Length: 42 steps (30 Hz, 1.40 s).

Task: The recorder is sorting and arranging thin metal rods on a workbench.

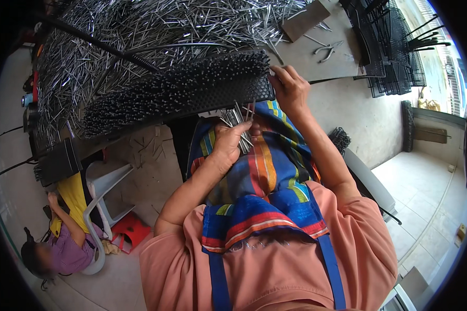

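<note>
My left hand (227,141) is closed round a bundle of thin silver metal rods (237,115), held over my lap just below the front edge of a long black board. That board (244,89) has rows of holes and is packed with upright black-tipped rods (176,83); its bare perforated part shows near the right end. Against that right end rests my right hand (291,88), fingers curled in and pinched together at the corner. Whatever lies between those fingertips is hidden.
A wide heap of loose metal rods (192,26) covers the table behind the board. Pliers (328,51) and a flat brown plate (306,20) lie at its right. Black mesh racks (394,52) stand far right. Another person (72,243) sits at lower left by a grey chair (101,207).
</note>
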Each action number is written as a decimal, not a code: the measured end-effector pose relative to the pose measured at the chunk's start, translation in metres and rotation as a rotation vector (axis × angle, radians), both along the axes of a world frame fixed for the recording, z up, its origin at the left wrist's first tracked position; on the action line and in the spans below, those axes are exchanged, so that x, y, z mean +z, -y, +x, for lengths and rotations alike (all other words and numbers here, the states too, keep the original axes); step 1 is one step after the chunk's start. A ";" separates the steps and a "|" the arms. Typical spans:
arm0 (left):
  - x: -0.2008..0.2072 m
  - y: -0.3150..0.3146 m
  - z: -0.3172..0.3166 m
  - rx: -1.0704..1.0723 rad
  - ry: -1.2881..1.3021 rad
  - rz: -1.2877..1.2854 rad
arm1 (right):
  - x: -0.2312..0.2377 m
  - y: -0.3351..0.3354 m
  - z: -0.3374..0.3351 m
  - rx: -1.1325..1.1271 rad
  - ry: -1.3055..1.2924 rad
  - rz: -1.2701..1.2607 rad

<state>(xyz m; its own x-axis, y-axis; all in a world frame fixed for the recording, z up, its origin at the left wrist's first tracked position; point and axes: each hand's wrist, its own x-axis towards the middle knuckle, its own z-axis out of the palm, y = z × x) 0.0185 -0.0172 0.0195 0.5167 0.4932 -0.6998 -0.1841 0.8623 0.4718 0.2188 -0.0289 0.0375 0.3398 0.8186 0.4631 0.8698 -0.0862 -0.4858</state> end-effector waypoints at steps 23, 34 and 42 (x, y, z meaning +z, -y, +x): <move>0.009 0.002 -0.040 -0.074 -0.087 0.205 | 0.000 -0.043 -0.043 0.271 -0.484 0.185; -0.004 -0.014 -0.019 0.192 -0.038 0.084 | 0.001 -0.048 -0.046 0.226 -0.292 0.074; -0.002 -0.016 -0.021 0.160 -0.019 0.018 | -0.007 -0.046 -0.052 0.150 -0.291 0.040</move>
<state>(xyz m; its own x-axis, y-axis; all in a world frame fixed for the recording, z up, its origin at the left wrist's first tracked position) -0.0025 -0.0010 0.0173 0.4173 0.5808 -0.6990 -0.3098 0.8140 0.4914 0.1670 0.0174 0.0302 0.3399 0.8523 0.3975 0.6958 0.0565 -0.7160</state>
